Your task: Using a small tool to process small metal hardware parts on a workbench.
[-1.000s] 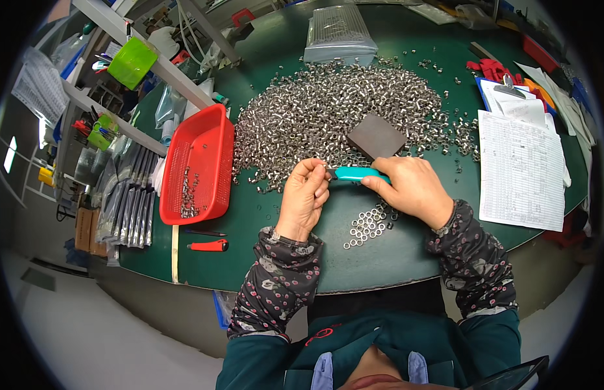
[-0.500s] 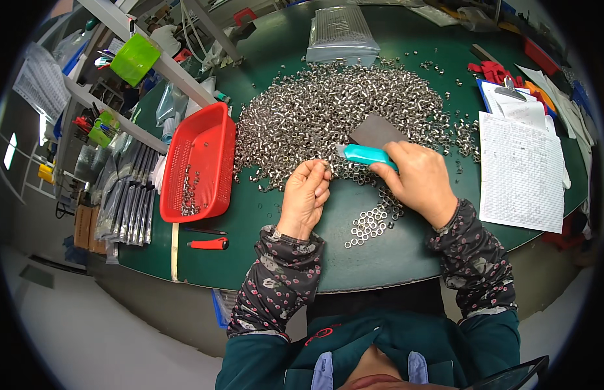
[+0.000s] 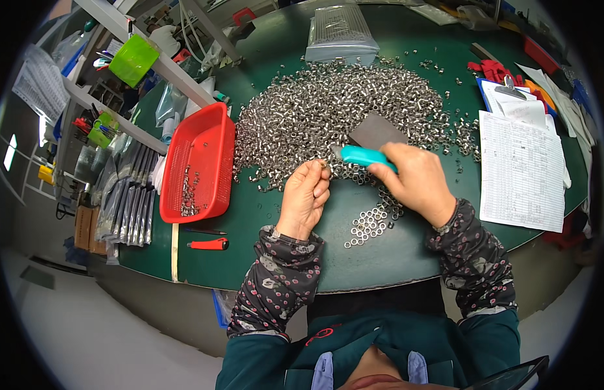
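Note:
My left hand (image 3: 304, 198) is closed, pinching a small metal ring (image 3: 324, 165) between thumb and fingertips. In my right hand (image 3: 415, 179) I grip a teal utility knife (image 3: 365, 156); its blade end points left, close to the ring. Whether the blade touches the ring, I cannot tell. Both hands are at the near edge of a wide heap of small shiny metal rings (image 3: 341, 97). A dark flat block (image 3: 378, 132) lies on the heap, just beyond the knife. Nearer to me, a patch of rings (image 3: 369, 227) lies flat in a single layer.
A red plastic basket (image 3: 217, 162) with some rings in it stands left on the green table (image 3: 276, 260). Beside it lie a red utility knife (image 3: 209, 244) and a dark pen-like tool (image 3: 205, 231). Printed sheets (image 3: 519, 172) and a clipboard (image 3: 510, 91) lie right; plastic-bagged tubes (image 3: 341, 32) at the back.
The teal knife has shifted slightly left and changed its tilt beside the ring. My left hand stays nearly in place, still pinching the ring.

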Demonstrator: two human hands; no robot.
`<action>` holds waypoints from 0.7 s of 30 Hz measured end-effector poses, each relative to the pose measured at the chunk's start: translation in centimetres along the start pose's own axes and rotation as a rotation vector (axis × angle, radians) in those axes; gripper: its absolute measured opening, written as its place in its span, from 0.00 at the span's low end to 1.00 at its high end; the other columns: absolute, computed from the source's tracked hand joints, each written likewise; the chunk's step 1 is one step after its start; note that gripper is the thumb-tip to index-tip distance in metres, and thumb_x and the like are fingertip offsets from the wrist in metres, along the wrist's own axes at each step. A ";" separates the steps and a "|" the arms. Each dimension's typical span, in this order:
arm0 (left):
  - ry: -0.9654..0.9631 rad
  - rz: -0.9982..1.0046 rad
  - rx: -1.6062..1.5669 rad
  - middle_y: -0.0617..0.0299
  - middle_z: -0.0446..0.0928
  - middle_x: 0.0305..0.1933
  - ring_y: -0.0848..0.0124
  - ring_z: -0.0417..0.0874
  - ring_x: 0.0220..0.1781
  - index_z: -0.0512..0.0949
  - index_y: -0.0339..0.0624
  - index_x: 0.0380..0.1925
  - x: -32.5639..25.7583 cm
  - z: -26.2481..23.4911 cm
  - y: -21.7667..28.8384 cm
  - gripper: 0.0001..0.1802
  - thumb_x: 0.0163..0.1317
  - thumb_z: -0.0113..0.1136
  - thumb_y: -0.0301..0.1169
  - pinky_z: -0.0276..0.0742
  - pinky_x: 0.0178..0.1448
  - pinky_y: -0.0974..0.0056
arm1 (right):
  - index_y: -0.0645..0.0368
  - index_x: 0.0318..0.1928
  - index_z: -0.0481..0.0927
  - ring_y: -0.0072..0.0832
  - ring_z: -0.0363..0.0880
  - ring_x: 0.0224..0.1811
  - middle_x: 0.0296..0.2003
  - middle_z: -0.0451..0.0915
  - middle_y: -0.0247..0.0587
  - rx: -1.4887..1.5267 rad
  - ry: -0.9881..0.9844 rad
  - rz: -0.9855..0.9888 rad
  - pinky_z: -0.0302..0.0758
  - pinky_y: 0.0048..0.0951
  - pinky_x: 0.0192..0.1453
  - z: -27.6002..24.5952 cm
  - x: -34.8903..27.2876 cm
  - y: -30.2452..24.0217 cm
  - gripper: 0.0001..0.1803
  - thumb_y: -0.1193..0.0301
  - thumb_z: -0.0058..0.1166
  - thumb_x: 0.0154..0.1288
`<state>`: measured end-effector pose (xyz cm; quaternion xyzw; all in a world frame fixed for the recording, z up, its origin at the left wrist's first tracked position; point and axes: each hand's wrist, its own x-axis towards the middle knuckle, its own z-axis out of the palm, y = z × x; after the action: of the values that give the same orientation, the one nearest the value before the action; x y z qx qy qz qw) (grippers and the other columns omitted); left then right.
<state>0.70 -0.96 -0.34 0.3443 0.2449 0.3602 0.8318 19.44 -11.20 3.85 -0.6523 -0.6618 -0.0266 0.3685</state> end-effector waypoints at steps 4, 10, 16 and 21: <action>-0.044 -0.025 -0.070 0.63 0.71 0.33 0.84 0.60 0.19 0.71 0.39 0.39 0.0 0.1 0.0 0.09 0.68 0.47 0.33 0.53 0.15 0.81 | 0.59 0.28 0.73 0.40 0.75 0.23 0.21 0.73 0.42 0.020 0.084 0.008 0.69 0.38 0.26 -0.2 0.0 0.3 0.15 0.59 0.55 0.58; -0.008 -0.005 -0.034 0.63 0.71 0.32 0.83 0.61 0.20 0.71 0.38 0.44 -0.1 0.7 0.5 0.09 0.67 0.46 0.30 0.54 0.15 0.81 | 0.59 0.28 0.73 0.40 0.75 0.23 0.21 0.73 0.41 0.018 0.076 0.012 0.69 0.38 0.26 0.1 0.0 0.4 0.15 0.59 0.55 0.57; -0.023 -0.027 -0.078 0.62 0.71 0.32 0.82 0.62 0.20 0.71 0.38 0.45 0.0 0.3 0.4 0.10 0.68 0.45 0.29 0.54 0.15 0.80 | 0.59 0.28 0.73 0.40 0.75 0.23 0.21 0.73 0.41 0.011 0.083 0.012 0.69 0.38 0.25 0.2 0.0 0.5 0.15 0.59 0.56 0.57; -0.090 -0.018 -0.104 0.62 0.71 0.32 0.82 0.61 0.20 0.71 0.39 0.44 0.1 -0.4 0.1 0.10 0.68 0.44 0.30 0.54 0.16 0.80 | 0.59 0.28 0.73 0.40 0.75 0.22 0.21 0.73 0.42 0.012 0.075 0.006 0.69 0.38 0.25 0.2 0.0 0.6 0.15 0.59 0.56 0.57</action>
<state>0.46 -0.63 -0.51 0.3140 0.1914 0.3490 0.8619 19.83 -11.03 3.42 -0.6505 -0.6458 -0.0458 0.3971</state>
